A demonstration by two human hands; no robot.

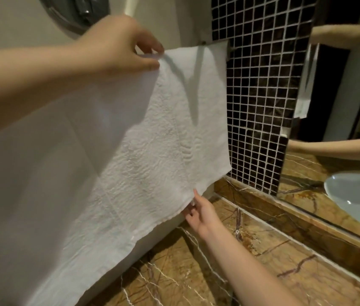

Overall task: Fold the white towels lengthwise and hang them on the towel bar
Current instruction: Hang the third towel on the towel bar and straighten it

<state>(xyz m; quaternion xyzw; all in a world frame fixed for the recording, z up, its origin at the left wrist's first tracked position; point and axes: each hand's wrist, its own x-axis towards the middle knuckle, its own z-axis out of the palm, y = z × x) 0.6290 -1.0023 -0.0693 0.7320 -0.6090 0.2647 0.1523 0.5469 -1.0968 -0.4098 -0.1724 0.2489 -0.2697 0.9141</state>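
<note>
A white textured towel (152, 140) hangs spread in front of a pale wall, its top edge level with a small fitting near the mosaic tiles. My left hand (121, 45) pinches the towel's upper edge between thumb and fingers. Lower down, my right hand (199, 213) holds the towel's bottom edge, its fingers partly hidden behind the cloth. The towel bar itself is hidden behind the towel.
A brown marble counter (274, 261) runs below and to the right. Dark mosaic tiles (260, 107) cover the wall right of the towel. A mirror (340, 85) at far right reflects both arms and a white basin (355, 191). A round dark-rimmed fixture (75, 12) sits at top left.
</note>
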